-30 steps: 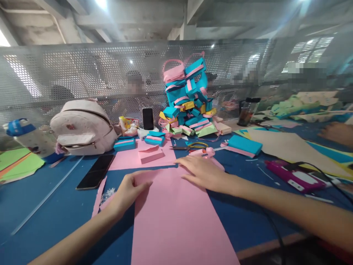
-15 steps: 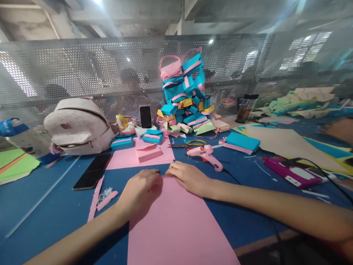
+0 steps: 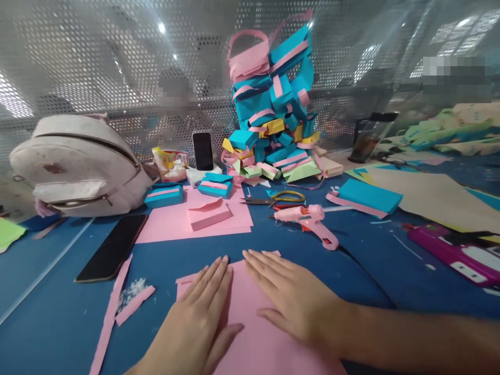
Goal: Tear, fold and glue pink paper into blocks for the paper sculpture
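Observation:
A large sheet of pink paper (image 3: 250, 333) lies on the blue table in front of me, with a narrow fold along its far edge. My left hand (image 3: 199, 312) rests flat on its left part, fingers stretched forward and thumb apart. On the right part lies my right hand (image 3: 292, 297), palm down with fingers extended. Neither hand grips anything. Beyond the right hand is a pink glue gun (image 3: 312, 221), its black cord running right. Scissors (image 3: 277, 199) with yellow handles lie behind it. A small pink paper box (image 3: 209, 214) sits on another pink sheet (image 3: 160, 224).
At left are a dark phone (image 3: 113, 247), torn pink strips (image 3: 111, 317) and a white backpack (image 3: 82, 166). Blue and pink paper boxes (image 3: 273, 109) stand piled against a mesh partition. A blue box (image 3: 369, 195), purple power strip (image 3: 453, 252) and bottle (image 3: 369, 140) are right.
My hands have gone from curled at the paper's far edge to spread flat on the sheet. A narrow fold now shows along that edge. The camera view has tilted down.

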Motion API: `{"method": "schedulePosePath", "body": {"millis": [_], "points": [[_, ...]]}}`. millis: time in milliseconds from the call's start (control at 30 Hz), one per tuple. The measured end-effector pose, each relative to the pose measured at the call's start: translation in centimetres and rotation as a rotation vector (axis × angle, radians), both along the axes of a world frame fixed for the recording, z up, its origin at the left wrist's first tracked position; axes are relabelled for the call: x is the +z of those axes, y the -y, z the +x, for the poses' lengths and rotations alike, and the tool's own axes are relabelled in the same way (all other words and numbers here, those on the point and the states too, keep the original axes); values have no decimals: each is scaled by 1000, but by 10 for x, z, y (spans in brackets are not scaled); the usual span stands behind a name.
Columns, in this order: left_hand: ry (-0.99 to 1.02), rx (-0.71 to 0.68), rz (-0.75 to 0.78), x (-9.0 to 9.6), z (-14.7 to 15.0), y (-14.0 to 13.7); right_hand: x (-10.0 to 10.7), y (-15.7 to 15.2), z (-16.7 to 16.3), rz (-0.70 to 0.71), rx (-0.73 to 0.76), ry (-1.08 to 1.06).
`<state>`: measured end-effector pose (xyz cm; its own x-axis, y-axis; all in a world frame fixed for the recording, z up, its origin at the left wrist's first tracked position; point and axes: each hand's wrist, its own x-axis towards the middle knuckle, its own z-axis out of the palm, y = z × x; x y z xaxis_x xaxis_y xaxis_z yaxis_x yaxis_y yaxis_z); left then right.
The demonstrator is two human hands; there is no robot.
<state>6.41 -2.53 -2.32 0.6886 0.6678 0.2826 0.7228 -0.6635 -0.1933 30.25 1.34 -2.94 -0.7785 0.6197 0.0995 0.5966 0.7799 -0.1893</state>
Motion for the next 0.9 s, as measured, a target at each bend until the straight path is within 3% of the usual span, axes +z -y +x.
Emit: {"method": "schedulePosePath", "body": {"millis": [267, 433, 700, 900], "points": [[-57, -105, 120, -5, -4, -16, -4, -8, 4, -98, 31, -7], [-45, -119, 116, -14, -12, -20, -5, -12, 6, -111, 49, -28], [-184, -73, 258, -24, -16, -14, -10, -13, 6, 66, 66, -7], [-162, -55, 260, -29, -21, -13, -16, -15, 4, 165, 81, 33]]}}
